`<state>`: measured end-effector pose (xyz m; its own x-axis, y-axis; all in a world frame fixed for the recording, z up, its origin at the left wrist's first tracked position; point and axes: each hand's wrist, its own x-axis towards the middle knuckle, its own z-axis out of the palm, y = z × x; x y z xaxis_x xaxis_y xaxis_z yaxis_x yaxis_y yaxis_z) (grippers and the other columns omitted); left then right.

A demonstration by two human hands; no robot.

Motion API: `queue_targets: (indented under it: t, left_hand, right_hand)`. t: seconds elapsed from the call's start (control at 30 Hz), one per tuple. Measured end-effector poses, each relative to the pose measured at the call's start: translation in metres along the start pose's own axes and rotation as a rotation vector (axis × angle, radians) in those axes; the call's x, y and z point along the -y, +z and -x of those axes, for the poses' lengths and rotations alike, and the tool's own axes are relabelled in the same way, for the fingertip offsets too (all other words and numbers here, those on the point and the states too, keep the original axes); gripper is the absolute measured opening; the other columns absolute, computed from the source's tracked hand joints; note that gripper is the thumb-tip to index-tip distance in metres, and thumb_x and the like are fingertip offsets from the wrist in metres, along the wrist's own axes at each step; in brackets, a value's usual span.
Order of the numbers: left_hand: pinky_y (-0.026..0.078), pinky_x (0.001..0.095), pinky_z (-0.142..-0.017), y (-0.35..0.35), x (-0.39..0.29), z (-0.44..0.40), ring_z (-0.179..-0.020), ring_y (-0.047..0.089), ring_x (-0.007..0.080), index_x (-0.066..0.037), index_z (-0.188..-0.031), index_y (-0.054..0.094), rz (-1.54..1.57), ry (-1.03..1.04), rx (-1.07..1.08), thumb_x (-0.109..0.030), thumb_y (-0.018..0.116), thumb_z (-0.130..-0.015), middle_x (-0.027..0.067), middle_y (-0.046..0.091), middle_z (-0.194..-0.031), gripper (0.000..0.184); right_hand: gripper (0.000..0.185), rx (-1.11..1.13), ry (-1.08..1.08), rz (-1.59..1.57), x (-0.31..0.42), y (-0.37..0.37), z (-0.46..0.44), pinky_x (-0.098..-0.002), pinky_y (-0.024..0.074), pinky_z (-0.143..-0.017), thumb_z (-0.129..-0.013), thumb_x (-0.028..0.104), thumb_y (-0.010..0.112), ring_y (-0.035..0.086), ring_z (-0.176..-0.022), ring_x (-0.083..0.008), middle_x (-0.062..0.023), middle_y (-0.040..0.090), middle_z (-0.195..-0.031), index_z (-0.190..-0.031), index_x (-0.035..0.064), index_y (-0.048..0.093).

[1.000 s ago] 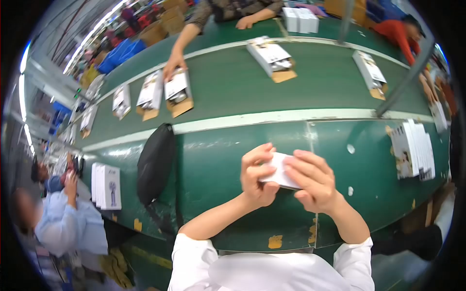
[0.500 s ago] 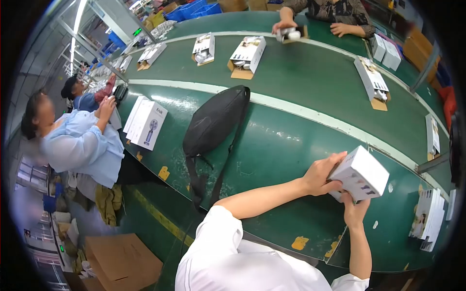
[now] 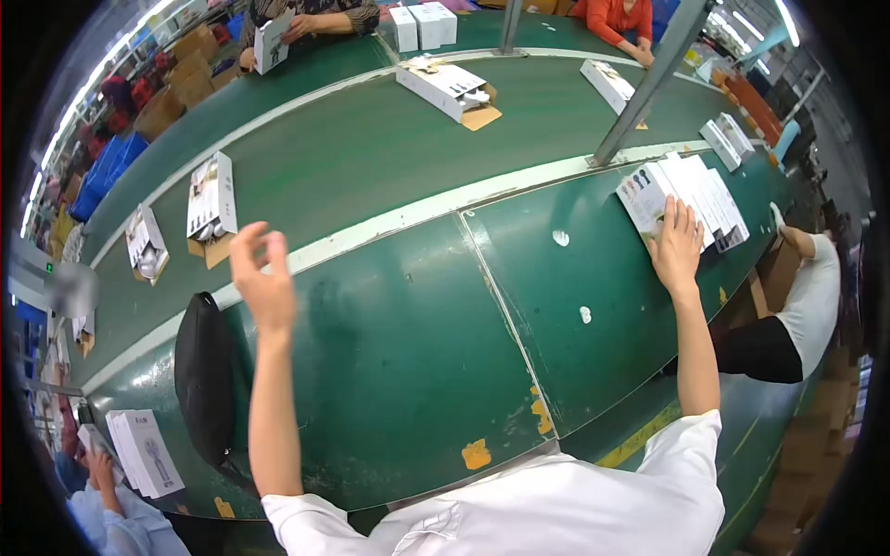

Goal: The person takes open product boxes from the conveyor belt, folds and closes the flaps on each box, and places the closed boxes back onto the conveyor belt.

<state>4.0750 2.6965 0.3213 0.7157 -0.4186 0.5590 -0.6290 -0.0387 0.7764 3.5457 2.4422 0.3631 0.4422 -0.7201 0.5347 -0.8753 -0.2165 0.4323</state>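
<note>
My left hand [image 3: 264, 278] is raised near the belt's near edge, its fingers apart and slightly curled, holding nothing. Beneath its wrist lies the black bag [image 3: 204, 380]. To the right, my right hand [image 3: 678, 243] rests with spread fingers on a row of leaning white boxes [image 3: 691, 193]. The nearest open box on the belt [image 3: 212, 199] lies just left of my left hand, its brown flap down and white parts showing.
More open boxes lie on the green belt [image 3: 343, 153], one at the top centre [image 3: 449, 89]. A metal post [image 3: 640, 102] stands beside the box row. White boxes [image 3: 146, 452] stand at lower left, near a person in blue [image 3: 130, 524]. Other people sit across the belt.
The white box has left my hands, which have moved apart. My left hand reached toward the belt and my right hand went to the box row. The view has turned right.
</note>
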Motion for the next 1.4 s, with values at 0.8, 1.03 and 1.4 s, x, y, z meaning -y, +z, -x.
queue_targets:
  t: [0.8,1.03,1.4]
  left_hand:
    - [0.049,0.0509,-0.098,-0.223,0.318,-0.196,-0.122,0.057,0.0384,-0.008,-0.119,0.071,-0.951,-0.594,-0.105,-0.043,0.061,-0.088,0.0185,0.062,-0.13,0.047]
    - [0.052,0.0482,-0.087,-0.232,0.332,-0.222,-0.096,0.067,0.0417,-0.008,-0.092,0.077,-0.76,-0.426,-0.147,-0.031,0.058,-0.093,0.0205,0.072,-0.099,0.03]
    - [0.054,0.0488,-0.084,-0.312,0.116,-0.214,-0.094,0.069,0.0398,-0.015,-0.104,0.077,-0.887,-0.059,0.155,-0.03,0.059,-0.093,0.0146,0.074,-0.101,0.026]
  right_hand:
    - [0.062,-0.183,-0.062,-0.181,0.031,0.051,0.021,-0.045,0.0345,-0.116,-0.097,0.015,0.064,0.042,-0.14,-0.0389,-0.0238,0.044,-0.151,-0.15,-0.0031,0.037]
    - [0.055,-0.101,-0.121,-0.529,0.179,-0.029,0.046,-0.0455,0.0311,-0.117,-0.098,0.006,0.059,0.041,-0.141,-0.0371,-0.0211,0.044,-0.151,-0.149,-0.0029,0.039]
    - [0.061,-0.037,-0.481,-1.217,0.36,-0.179,0.063,-0.0464,0.0355,-0.112,-0.083,-0.004,0.067,0.05,-0.129,-0.0398,-0.0225,0.051,-0.141,-0.14,-0.0035,0.048]
